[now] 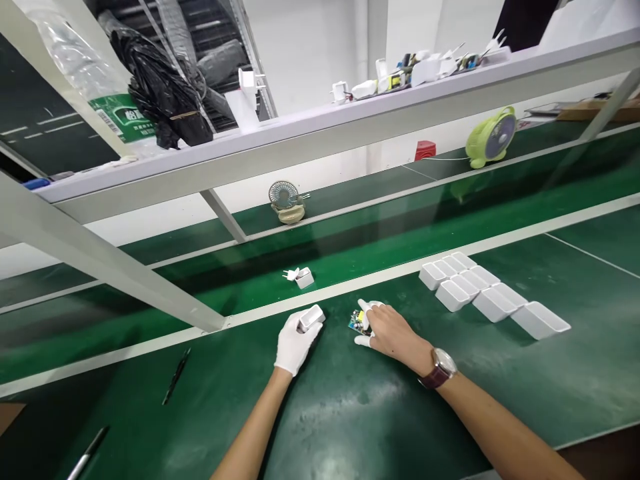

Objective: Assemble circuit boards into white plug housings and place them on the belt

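The gloved left hand (294, 347) is closed around a white housing (313, 317), an apparently light, stiff, smooth-walled plastic box, best taken by its long outer sides. To its right, the right hand (393, 331), its fingertips covered, grips a small circuit board (355, 323) between thumb and fingers; whether the board is lifted cannot be told. It is probably light, rigid and fragile, and best held by its edges, clear of the components. Farther right, box-like white cases (540, 320) stand in close rows.

The green counter (215, 427), smooth and faintly glossy, bears at left a silver-and-black pen-like tool (87, 453) and a slim dark tool (177, 377). Beyond the pale rail (350, 284) lies a plug assembly (305, 278); farther back stand a small fan (285, 195) and, rightward, a lime-green fan (500, 133), beneath a cluttered shelf (300, 130).
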The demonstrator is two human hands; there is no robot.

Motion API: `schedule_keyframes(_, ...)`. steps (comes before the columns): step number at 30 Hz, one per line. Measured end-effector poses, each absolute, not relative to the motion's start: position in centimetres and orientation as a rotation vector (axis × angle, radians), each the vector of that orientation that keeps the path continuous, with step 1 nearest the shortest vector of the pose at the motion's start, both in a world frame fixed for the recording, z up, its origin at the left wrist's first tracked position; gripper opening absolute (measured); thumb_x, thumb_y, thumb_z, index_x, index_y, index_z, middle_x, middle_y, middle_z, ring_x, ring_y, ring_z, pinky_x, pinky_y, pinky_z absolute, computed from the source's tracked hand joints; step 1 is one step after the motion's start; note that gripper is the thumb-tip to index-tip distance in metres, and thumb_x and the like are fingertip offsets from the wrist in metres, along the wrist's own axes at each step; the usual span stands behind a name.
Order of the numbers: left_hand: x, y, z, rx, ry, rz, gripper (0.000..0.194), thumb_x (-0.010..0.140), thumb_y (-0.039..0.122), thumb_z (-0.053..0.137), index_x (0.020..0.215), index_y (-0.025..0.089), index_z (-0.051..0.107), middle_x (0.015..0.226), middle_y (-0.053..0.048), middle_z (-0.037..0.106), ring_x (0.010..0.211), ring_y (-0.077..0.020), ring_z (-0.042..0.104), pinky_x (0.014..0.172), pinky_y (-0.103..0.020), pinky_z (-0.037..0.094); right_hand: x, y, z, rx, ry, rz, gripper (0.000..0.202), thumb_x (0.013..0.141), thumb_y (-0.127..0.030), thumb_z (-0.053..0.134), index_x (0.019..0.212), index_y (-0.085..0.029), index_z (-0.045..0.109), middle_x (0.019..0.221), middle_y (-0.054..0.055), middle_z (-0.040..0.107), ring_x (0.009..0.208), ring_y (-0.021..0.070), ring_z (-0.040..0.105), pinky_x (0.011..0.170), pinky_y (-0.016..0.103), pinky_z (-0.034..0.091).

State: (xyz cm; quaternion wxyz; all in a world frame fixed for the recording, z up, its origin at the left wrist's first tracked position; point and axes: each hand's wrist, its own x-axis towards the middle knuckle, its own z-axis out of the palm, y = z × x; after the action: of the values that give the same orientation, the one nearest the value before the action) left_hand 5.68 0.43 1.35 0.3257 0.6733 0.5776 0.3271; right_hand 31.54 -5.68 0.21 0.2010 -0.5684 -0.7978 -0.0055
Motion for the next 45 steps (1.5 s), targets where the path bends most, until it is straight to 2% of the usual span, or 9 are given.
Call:
schedule_keyframes(5, 6.6, 0.6, 0.8, 1.768, 1.483, 0.854, 0.038, 0.078, 0.035, 0.072, 0.114, 0.021, 0.068, 0.111, -0.005, 0.07, 0.097, -0.0207, 0.068, 0.089, -0.034, 0.052, 30.8, -6.1, -0.3, -1.647, -2.229, -0.078, 0.012, 0.089, -0.023, 0.066, 0.09, -0.011, 0.066, 0.09, 0.016, 0.068, 0.088, 0.0347, 0.064, 0.079, 0.047, 0.049)
schedule_keyframes(10, 5.9, 0.1, 0.9, 1.647, 1.474, 0.864, 0.044, 0.079, 0.035, 0.073, 0.12, 0.02, 0.064, 0.117, -0.007, 0.07, 0.101, -0.0213, 0.067, 0.093, -0.036, 0.053, 30.7, -5.9, -1.0, -1.631, -2.229, -0.115, 0.008, 0.086, -0.019, 0.063, 0.085, -0.011, 0.066, 0.085, 0.017, 0.066, 0.083, 0.0354, 0.064, 0.074, 0.049, 0.05)
schedule_keyframes(17, 5.1, 0.1, 1.2, 1.671, 1.291, 0.674, 0.066, 0.078, 0.031, 0.076, 0.138, 0.023, 0.052, 0.123, -0.006, 0.067, 0.108, -0.0219, 0.065, 0.098, -0.039, 0.05, 30.3, -5.7, -1.7, -1.517, -2.184, -0.105, 0.034, 0.087, -0.02, 0.059, 0.118, -0.006, 0.061, 0.094, 0.015, 0.067, 0.095, 0.0336, 0.062, 0.098, 0.054, 0.049)
schedule_keyframes(23, 3.8, 0.6, 1.5, 1.609, 0.978, 0.559, 0.084, 0.077, 0.032, 0.081, 0.148, 0.019, 0.039, 0.113, -0.006, 0.068, 0.101, -0.0213, 0.064, 0.095, -0.038, 0.048, 30.4, -5.8, -1.6, -1.471, -2.193, -0.034, 0.03, 0.089, -0.021, 0.06, 0.117, -0.011, 0.06, 0.098, 0.014, 0.069, 0.099, 0.0313, 0.064, 0.107, 0.056, 0.045)
schedule_keyframes(25, 3.3, 0.8, 1.5, 1.634, 0.941, 0.501, 0.083, 0.078, 0.034, 0.082, 0.149, 0.02, 0.04, 0.115, -0.006, 0.068, 0.102, -0.0212, 0.063, 0.096, -0.038, 0.047, 30.8, -5.8, -1.4, -1.461, -2.208, 0.014, 0.028, 0.091, -0.026, 0.063, 0.115, -0.012, 0.061, 0.106, 0.016, 0.069, 0.108, 0.0336, 0.063, 0.109, 0.058, 0.043)
schedule_keyframes(29, 2.9, 1.0, 1.7, 1.688, 0.934, 0.404, 0.081, 0.078, 0.037, 0.082, 0.148, 0.022, 0.044, 0.113, -0.004, 0.068, 0.1, -0.0205, 0.062, 0.093, -0.037, 0.048, 31.8, -5.9, -1.1, -1.456, -2.213, 0.098, 0.051, 0.088, -0.026, 0.069, 0.133, -0.01, 0.051, 0.127, 0.019, 0.064, 0.127, 0.0366, 0.054, 0.113, 0.059, 0.039)
schedule_keyframes(36, 3.2, 1.3, 2.6, 1.935, 0.905, 0.31, 0.073, 0.08, 0.04, 0.079, 0.145, 0.028, 0.047, 0.11, 0.001, 0.071, 0.097, -0.0186, 0.063, 0.113, -0.045, 0.031, 32.1, -5.8, -1.3, -1.4, -2.203, 0.235, 0.061, 0.089, -0.016, 0.061, 0.146, -0.014, 0.041, 0.125, 0.016, 0.064, 0.126, 0.0332, 0.055, 0.111, 0.057, 0.041)
schedule_keyframes(42, 3.4, 1.1, 2.9, 1.992, 0.887, 0.336, 0.068, 0.081, 0.037, 0.077, 0.143, 0.027, 0.051, 0.116, -0.004, 0.071, 0.103, -0.0225, 0.061, 0.096, -0.04, 0.047, 31.6, -5.5, -1.4, -1.402, -2.159, 0.25, 0.062, 0.087, -0.019, 0.063, 0.145, -0.015, 0.042, 0.112, 0.012, 0.065, 0.112, 0.0309, 0.06, 0.112, 0.058, 0.039)
schedule_keyframes(45, 3.5, 0.9, 2.2, 1.946, 0.927, 0.381, 0.061, 0.087, 0.033, 0.068, 0.145, 0.03, 0.049, 0.128, -0.004, 0.068, 0.109, -0.0217, 0.061, 0.101, -0.041, 0.046, 31.6, -5.7, -1.2, -1.433, -2.155, 0.246, 0.062, 0.087, -0.02, 0.064, 0.145, -0.016, 0.042, 0.115, 0.012, 0.065, 0.116, 0.0332, 0.058, 0.109, 0.059, 0.042)
